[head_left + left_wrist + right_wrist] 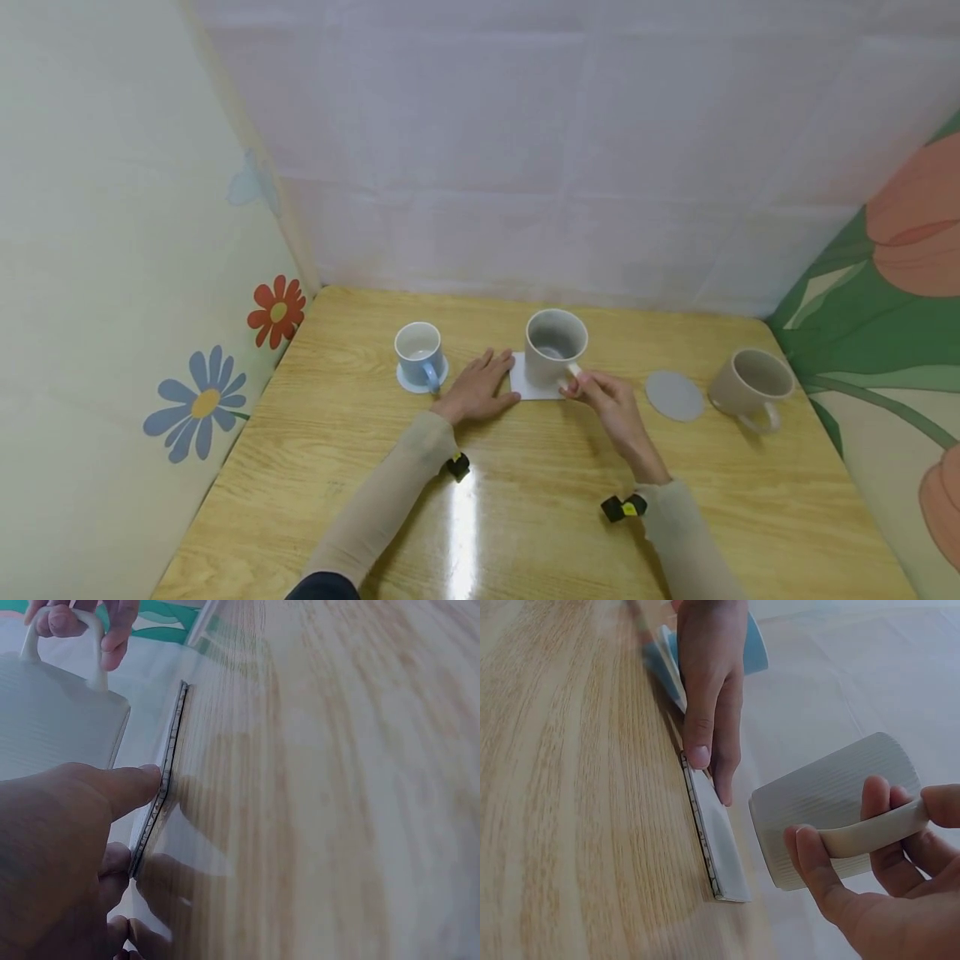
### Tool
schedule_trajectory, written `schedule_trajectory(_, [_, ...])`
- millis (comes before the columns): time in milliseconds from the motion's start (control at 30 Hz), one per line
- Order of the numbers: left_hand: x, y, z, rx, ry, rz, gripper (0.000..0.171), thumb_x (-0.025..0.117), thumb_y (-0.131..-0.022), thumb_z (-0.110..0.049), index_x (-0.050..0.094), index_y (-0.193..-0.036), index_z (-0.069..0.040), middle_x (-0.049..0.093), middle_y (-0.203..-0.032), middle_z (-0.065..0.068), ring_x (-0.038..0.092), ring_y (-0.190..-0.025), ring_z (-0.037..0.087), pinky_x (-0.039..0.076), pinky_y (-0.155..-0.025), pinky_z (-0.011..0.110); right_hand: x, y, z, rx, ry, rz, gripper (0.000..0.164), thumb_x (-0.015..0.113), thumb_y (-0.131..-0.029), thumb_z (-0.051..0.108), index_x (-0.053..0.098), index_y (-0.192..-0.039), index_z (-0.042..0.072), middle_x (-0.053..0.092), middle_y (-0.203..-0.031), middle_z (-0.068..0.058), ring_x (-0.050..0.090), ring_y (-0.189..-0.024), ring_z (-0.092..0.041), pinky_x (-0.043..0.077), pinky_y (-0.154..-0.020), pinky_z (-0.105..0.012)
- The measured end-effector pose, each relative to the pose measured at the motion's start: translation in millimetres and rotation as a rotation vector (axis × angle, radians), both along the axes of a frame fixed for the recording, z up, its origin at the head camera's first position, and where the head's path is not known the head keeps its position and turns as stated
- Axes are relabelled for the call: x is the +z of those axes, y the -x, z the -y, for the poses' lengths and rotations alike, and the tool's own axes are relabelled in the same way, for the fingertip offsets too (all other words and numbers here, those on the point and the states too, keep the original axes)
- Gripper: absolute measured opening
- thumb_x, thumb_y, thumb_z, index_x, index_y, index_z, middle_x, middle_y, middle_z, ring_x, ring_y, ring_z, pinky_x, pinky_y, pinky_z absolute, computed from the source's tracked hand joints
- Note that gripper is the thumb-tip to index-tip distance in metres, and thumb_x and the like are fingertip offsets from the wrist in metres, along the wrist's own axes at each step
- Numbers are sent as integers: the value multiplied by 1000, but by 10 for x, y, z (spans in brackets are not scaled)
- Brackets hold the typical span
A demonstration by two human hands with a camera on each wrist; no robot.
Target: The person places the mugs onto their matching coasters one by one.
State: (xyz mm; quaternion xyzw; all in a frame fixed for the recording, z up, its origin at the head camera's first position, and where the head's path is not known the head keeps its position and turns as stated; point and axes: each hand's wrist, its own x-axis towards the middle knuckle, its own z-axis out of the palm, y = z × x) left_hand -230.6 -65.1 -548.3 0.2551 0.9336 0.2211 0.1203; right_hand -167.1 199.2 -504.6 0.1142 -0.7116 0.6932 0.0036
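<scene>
My right hand (609, 404) grips a ribbed white mug (538, 365) by its handle (874, 831). Over a white square coaster (521, 385) the mug hangs, and the right wrist view shows a gap between its base and the coaster. My left hand (480, 390) lies at the coaster's left side with its fingers extended. Thumb and fingertips touch the coaster's edge in the left wrist view. Just beyond that hand, a small blue-and-white cup (415, 363) stands on a light blue round coaster (407, 385).
To the right on the wooden table (540, 500) lies a grey round coaster (675, 396). Beside it stands a beige mug (738, 392), its handle toward the front. A pale cloth (525, 208) hangs behind the table, and flower-patterned cloths flank both sides.
</scene>
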Motion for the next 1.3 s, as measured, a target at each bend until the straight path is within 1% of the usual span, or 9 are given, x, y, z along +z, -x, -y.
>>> schedule_trajectory(200, [3,3,0,1,-2,3,78,57,-109,-50,27,-170,-12,17,-180,3,12,-167,35,13,-136,52,-16,-4,1,10,-7,1,37,51,-113,7,59,-97,-26,75,-99,-11,78,-97,-16,63,-93,-26])
schedule_trajectory(267, [6,2,4,0,-6,-5,78,57,-108,-49,28,-170,-11,19,-179,4,13,-167,36,14,-136,52,-20,1,5,6,-11,2,37,51,-113,8,61,-98,-25,75,-99,-12,78,-97,-17,63,-93,-26])
schedule_trajectory(467, [-7,6,7,-2,-23,-19,78,57,-108,-49,30,-169,-9,21,-179,5,14,-166,37,15,-136,52,-22,12,18,-3,-31,15,36,52,-113,10,64,-100,-22,77,-99,-10,79,-97,-17,63,-93,-24])
schedule_trajectory(600, [-21,9,7,3,-29,-18,78,57,-108,-48,30,-169,-9,21,-179,5,13,-166,38,14,-136,53,-23,20,26,2,-31,15,35,52,-113,10,67,-99,-18,77,-99,-10,79,-97,-15,63,-93,-24])
schedule_trajectory(767, [-35,8,6,2,-42,-9,78,57,-107,-47,29,-169,-7,20,-179,6,13,-166,38,13,-136,53,-39,33,34,2,-17,19,32,52,-113,9,69,-96,-13,77,-98,-12,79,-97,-15,63,-93,-25])
schedule_trajectory(933, [-31,8,5,1,-24,-4,78,57,-108,-49,28,-170,-10,18,-179,4,11,-167,36,12,-136,52,-60,42,37,-5,-30,37,35,51,-113,10,66,-102,-20,76,-98,-12,79,-97,-16,63,-93,-25])
schedule_trajectory(1100, [-8,1,7,1,-17,-2,79,57,-108,-49,28,-170,-10,18,-179,4,12,-167,36,14,-136,52,-81,47,38,-1,-34,41,39,50,-114,11,62,-106,-25,76,-95,-7,78,-98,-17,63,-93,-25])
schedule_trajectory(1167, [-7,1,7,1,-15,-2,79,58,-108,-49,28,-170,-10,18,-179,4,11,-167,36,13,-136,52,-87,48,40,-1,-39,38,39,50,-114,11,62,-105,-25,76,-95,-6,78,-99,-18,63,-93,-25])
schedule_trajectory(1300, [-11,9,6,1,-15,-2,79,58,-108,-49,27,-170,-11,18,-179,3,11,-167,35,12,-136,51,-101,56,42,1,-53,35,38,51,-114,14,65,-101,-19,75,-99,-12,76,-100,-18,63,-94,-25])
